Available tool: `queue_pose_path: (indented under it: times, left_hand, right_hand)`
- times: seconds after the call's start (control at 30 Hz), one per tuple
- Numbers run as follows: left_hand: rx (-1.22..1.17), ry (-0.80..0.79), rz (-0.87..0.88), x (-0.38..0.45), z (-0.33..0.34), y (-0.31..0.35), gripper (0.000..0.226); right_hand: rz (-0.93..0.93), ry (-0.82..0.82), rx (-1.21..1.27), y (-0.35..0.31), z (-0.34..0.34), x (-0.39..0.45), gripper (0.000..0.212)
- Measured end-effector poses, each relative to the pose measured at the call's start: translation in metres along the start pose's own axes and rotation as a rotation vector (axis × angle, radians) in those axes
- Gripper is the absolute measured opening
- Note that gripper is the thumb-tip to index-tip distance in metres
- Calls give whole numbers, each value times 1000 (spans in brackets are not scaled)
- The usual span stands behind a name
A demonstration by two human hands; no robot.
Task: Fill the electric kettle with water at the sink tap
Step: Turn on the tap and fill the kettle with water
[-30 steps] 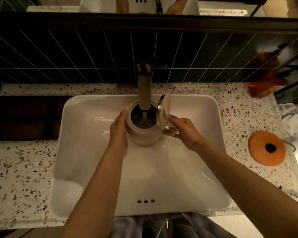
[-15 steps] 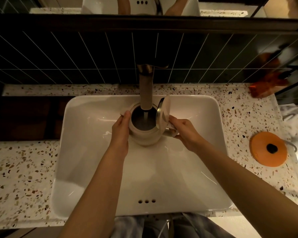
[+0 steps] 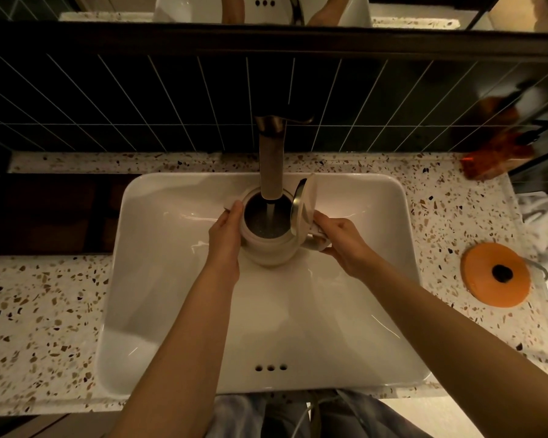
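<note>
Speckled terrazzo countertop point(image 3: 41, 314) surrounds a white rectangular ceramic basin point(image 3: 171, 311), whose three overflow holes sit at 6 o'clock nearest the viewer. At 3 o'clock on the counter, well apart from the basin, lies a flat orange round disc with a dark centre point(image 3: 495, 275), probably the kettle's power base. Both forearms reach from 6 o'clock toward the middle of the basin. Left hand point(image 3: 227, 240) is laid against the 9 o'clock side of the cream rounded electric kettle point(image 3: 269, 248), fingers pressed together and curved round its wall, steadying it. Right hand point(image 3: 342, 240) is wrapped closed around the kettle's handle at 3 o'clock; individual fingertips are hidden. Hinged round lid point(image 3: 304, 205) stands upright, open, on the handle side. Kettle is held above the basin floor, its dark mouth directly under the brushed metal tap spout point(image 3: 271, 172), from which a thin stream falls inside; the water level cannot be read. Beyond, at 12 o'clock, rise dark glazed wall tiles point(image 3: 140, 99). For this filling step, keep the mouth centred under the stream and the body level, brace for growing weight, watch for the fill mark, and keep the underside contacts dry.
</note>
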State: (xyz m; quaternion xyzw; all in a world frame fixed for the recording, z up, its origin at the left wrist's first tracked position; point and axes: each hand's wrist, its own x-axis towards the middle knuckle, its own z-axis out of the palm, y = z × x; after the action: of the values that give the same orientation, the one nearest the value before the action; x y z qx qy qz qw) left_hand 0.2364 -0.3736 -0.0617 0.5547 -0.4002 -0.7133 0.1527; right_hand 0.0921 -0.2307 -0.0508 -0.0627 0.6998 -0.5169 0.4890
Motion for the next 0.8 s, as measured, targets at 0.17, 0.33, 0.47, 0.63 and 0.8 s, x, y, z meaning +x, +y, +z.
queue_pose_path:
  times: [0.17,0.33,0.47,0.63,0.8]
  left_hand:
    - [2,34,2,-1,2,1,48]
    - [4,39,12,-3,3,1,44]
    - [6,43,15,-2,4,0,47]
    - [14,61,11,-2,5,0,48]
    - [11,58,13,-2,4,0,47]
  right_hand:
    - [-7,-4,-13,0,0,-1,59]
    - [-4,-4,-15,-1,-1,-1,57]
    - [9,7,-26,-1,-1,-1,54]
    - [13,3,-31,-1,-1,0,56]
    - [16,16,-36,0,-1,0,58]
